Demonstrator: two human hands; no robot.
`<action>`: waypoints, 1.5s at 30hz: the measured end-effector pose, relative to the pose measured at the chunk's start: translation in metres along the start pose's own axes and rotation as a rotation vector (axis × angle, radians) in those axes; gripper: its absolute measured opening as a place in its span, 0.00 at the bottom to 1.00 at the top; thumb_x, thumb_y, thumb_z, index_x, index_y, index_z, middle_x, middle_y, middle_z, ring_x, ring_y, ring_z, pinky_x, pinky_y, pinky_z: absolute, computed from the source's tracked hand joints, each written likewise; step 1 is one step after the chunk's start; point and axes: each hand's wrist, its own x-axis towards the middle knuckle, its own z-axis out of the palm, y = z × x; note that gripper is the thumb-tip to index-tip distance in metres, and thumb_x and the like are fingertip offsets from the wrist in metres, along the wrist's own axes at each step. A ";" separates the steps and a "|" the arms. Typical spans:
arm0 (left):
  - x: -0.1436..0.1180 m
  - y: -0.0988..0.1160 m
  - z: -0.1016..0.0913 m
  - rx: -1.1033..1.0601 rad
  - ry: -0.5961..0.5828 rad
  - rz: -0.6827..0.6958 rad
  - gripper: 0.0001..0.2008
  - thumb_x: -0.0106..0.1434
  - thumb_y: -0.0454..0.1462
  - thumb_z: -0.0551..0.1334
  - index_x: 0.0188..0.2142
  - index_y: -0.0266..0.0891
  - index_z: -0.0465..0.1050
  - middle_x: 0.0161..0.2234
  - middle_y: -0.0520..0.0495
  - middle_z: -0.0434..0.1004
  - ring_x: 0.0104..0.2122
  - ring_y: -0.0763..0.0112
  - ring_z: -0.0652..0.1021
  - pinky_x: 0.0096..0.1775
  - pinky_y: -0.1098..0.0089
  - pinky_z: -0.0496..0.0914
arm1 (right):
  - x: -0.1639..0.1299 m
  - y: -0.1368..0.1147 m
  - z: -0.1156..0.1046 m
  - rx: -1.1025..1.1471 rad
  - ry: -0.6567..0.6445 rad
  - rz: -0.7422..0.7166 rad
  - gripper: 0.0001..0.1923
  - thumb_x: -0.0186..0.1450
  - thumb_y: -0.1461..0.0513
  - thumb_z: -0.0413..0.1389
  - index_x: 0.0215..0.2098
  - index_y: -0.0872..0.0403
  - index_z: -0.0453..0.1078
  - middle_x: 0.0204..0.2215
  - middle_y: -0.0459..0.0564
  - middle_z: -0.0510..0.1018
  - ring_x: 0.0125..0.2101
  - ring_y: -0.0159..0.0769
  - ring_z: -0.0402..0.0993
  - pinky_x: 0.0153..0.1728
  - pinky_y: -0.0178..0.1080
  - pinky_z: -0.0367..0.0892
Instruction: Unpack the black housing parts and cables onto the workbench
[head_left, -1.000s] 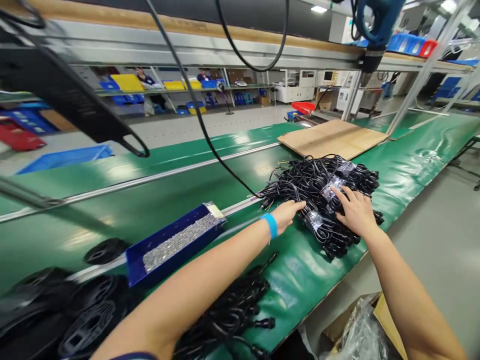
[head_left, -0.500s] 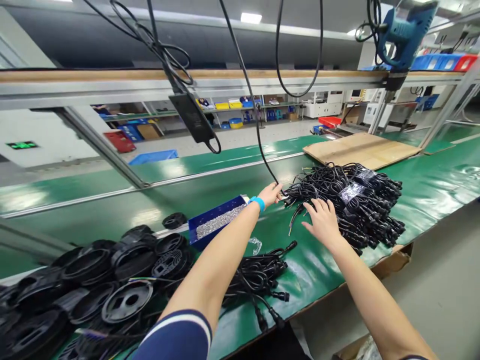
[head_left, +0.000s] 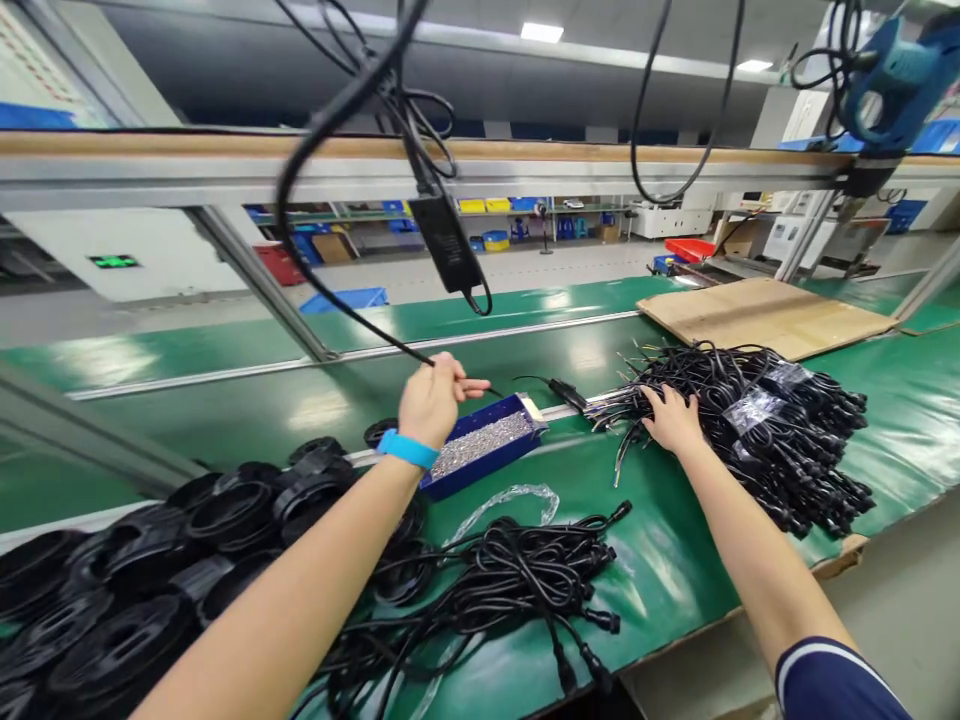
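Note:
My left hand point(head_left: 435, 400), with a blue band point(head_left: 409, 449) at the wrist, pinches a black cable point(head_left: 352, 315) that loops down from above. Its hand is over the far edge of a blue bin point(head_left: 480, 470) of small shiny metal parts point(head_left: 484, 442). My right hand point(head_left: 675, 418) rests on the left side of a large pile of black cables point(head_left: 780, 440), fingers apart, near their bare coloured wire ends point(head_left: 611, 405). Clear plastic wrap point(head_left: 752, 408) binds part of that pile. Between the hands lies a slim black piece point(head_left: 568, 394) with a thin lead.
Black round housings point(head_left: 127, 590) heap up at left. Loose black cables with connectors point(head_left: 517, 580) lie in front, beside a clear plastic strip point(head_left: 517, 492). A cardboard sheet point(head_left: 765, 310) lies at back right. A black adapter point(head_left: 446, 243) and a blue power tool point(head_left: 892, 90) hang overhead.
My left hand has moved left with the black cable, away from the pile and over the bin. My right hand has come down onto the cable pile. The view has shifted left.

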 end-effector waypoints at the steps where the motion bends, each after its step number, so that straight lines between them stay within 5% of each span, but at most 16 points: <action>1: -0.006 -0.003 -0.001 0.007 -0.055 -0.067 0.23 0.67 0.56 0.54 0.32 0.39 0.65 0.15 0.58 0.59 0.31 0.61 0.83 0.34 0.67 0.77 | -0.003 -0.004 -0.004 0.032 0.042 0.002 0.29 0.68 0.56 0.54 0.67 0.50 0.57 0.64 0.64 0.62 0.62 0.54 0.58 0.60 0.65 0.47; 3: -0.019 -0.012 -0.005 0.026 -0.143 -0.233 0.21 0.69 0.52 0.55 0.43 0.35 0.68 0.21 0.52 0.71 0.35 0.62 0.83 0.39 0.65 0.78 | -0.015 -0.018 -0.014 0.161 0.155 -0.024 0.25 0.69 0.57 0.52 0.63 0.53 0.62 0.62 0.62 0.66 0.61 0.51 0.61 0.61 0.61 0.48; 5: -0.038 -0.019 -0.016 0.064 -0.209 -0.410 0.27 0.69 0.48 0.56 0.61 0.34 0.57 0.39 0.40 0.80 0.41 0.62 0.82 0.45 0.61 0.77 | -0.039 -0.038 -0.031 0.349 0.210 -0.109 0.20 0.71 0.55 0.50 0.58 0.54 0.67 0.57 0.59 0.72 0.56 0.47 0.67 0.59 0.54 0.54; 7: -0.066 -0.020 -0.034 0.165 -0.264 -0.473 0.37 0.68 0.47 0.58 0.68 0.35 0.42 0.54 0.32 0.74 0.49 0.59 0.79 0.51 0.56 0.74 | -0.073 -0.065 -0.054 0.508 0.161 -0.236 0.19 0.71 0.52 0.51 0.54 0.52 0.70 0.51 0.56 0.77 0.51 0.44 0.71 0.56 0.49 0.58; 10: -0.123 -0.013 -0.065 0.475 -0.420 -0.251 0.36 0.68 0.50 0.57 0.69 0.40 0.48 0.61 0.35 0.67 0.59 0.55 0.70 0.59 0.52 0.66 | -0.129 -0.111 -0.088 0.593 0.033 -0.437 0.25 0.67 0.45 0.55 0.55 0.49 0.69 0.52 0.54 0.76 0.53 0.45 0.70 0.58 0.51 0.57; 15: -0.221 0.001 -0.087 0.871 -0.525 0.256 0.40 0.63 0.56 0.61 0.66 0.38 0.54 0.60 0.34 0.68 0.60 0.49 0.69 0.57 0.51 0.67 | -0.179 -0.174 -0.106 0.415 -0.117 -0.587 0.58 0.51 0.34 0.62 0.69 0.54 0.54 0.63 0.66 0.64 0.60 0.62 0.60 0.60 0.65 0.53; 18: -0.257 0.005 -0.079 0.893 -0.487 0.474 0.29 0.64 0.50 0.64 0.58 0.39 0.65 0.51 0.38 0.76 0.55 0.54 0.73 0.56 0.56 0.65 | -0.178 -0.187 -0.098 0.317 -0.211 -0.568 0.45 0.57 0.48 0.67 0.66 0.57 0.58 0.59 0.66 0.69 0.56 0.59 0.66 0.56 0.62 0.61; 20: -0.264 0.006 -0.074 0.872 -0.507 0.549 0.20 0.67 0.46 0.62 0.55 0.40 0.68 0.48 0.41 0.78 0.54 0.57 0.74 0.56 0.58 0.64 | -0.172 -0.187 -0.095 0.357 -0.258 -0.583 0.31 0.62 0.60 0.63 0.61 0.57 0.64 0.55 0.61 0.73 0.53 0.51 0.69 0.54 0.54 0.66; 22: -0.258 0.006 -0.072 0.901 -0.503 0.550 0.23 0.67 0.47 0.62 0.57 0.36 0.67 0.52 0.37 0.76 0.56 0.54 0.72 0.57 0.56 0.63 | -0.164 -0.185 -0.095 0.446 -0.295 -0.610 0.24 0.64 0.64 0.59 0.59 0.56 0.65 0.53 0.57 0.75 0.52 0.45 0.69 0.53 0.48 0.69; 25: -0.246 0.003 -0.078 0.973 -0.444 0.533 0.24 0.66 0.47 0.63 0.54 0.32 0.68 0.49 0.34 0.75 0.50 0.53 0.75 0.50 0.57 0.68 | -0.155 -0.184 -0.097 0.451 -0.299 -0.610 0.25 0.67 0.62 0.57 0.62 0.55 0.62 0.56 0.57 0.73 0.54 0.45 0.67 0.54 0.49 0.67; 30: -0.268 0.002 -0.093 1.116 -0.563 0.506 0.11 0.68 0.43 0.61 0.40 0.37 0.72 0.32 0.45 0.76 0.30 0.62 0.75 0.33 0.62 0.66 | -0.151 -0.188 -0.097 0.316 -0.251 -0.590 0.29 0.68 0.54 0.57 0.63 0.56 0.61 0.57 0.59 0.71 0.55 0.52 0.66 0.51 0.53 0.66; 33: -0.286 0.010 -0.090 1.031 -0.443 0.508 0.11 0.67 0.41 0.63 0.45 0.37 0.71 0.36 0.43 0.78 0.36 0.60 0.78 0.39 0.61 0.69 | -0.160 -0.190 -0.098 0.301 -0.167 -0.624 0.20 0.68 0.60 0.57 0.57 0.58 0.67 0.45 0.57 0.77 0.44 0.47 0.70 0.45 0.49 0.68; 36: -0.280 0.016 -0.074 1.072 -0.303 0.585 0.20 0.66 0.39 0.64 0.56 0.38 0.67 0.49 0.38 0.77 0.54 0.53 0.74 0.53 0.56 0.66 | -0.180 -0.191 -0.099 0.328 0.008 -0.725 0.20 0.69 0.67 0.52 0.59 0.60 0.65 0.41 0.57 0.78 0.40 0.45 0.71 0.42 0.47 0.68; 39: -0.258 0.014 -0.054 1.114 -0.413 0.685 0.22 0.70 0.34 0.56 0.62 0.41 0.62 0.53 0.41 0.75 0.61 0.55 0.69 0.60 0.56 0.60 | -0.208 -0.190 -0.100 0.419 0.099 -0.805 0.22 0.69 0.69 0.51 0.60 0.59 0.64 0.44 0.57 0.79 0.40 0.43 0.72 0.41 0.45 0.69; 42: -0.243 0.004 -0.044 1.067 -0.510 0.801 0.19 0.69 0.29 0.51 0.58 0.35 0.66 0.36 0.45 0.78 0.44 0.61 0.78 0.53 0.58 0.68 | -0.230 -0.182 -0.102 0.543 0.097 -0.756 0.21 0.69 0.65 0.53 0.60 0.56 0.64 0.42 0.55 0.80 0.38 0.41 0.74 0.40 0.45 0.71; 45: -0.240 -0.004 -0.048 1.059 -0.542 0.821 0.07 0.68 0.30 0.56 0.39 0.36 0.73 0.24 0.50 0.69 0.26 0.66 0.72 0.32 0.62 0.68 | -0.230 -0.167 -0.105 0.768 0.096 -0.529 0.17 0.71 0.62 0.54 0.58 0.51 0.66 0.41 0.51 0.80 0.39 0.39 0.75 0.42 0.43 0.71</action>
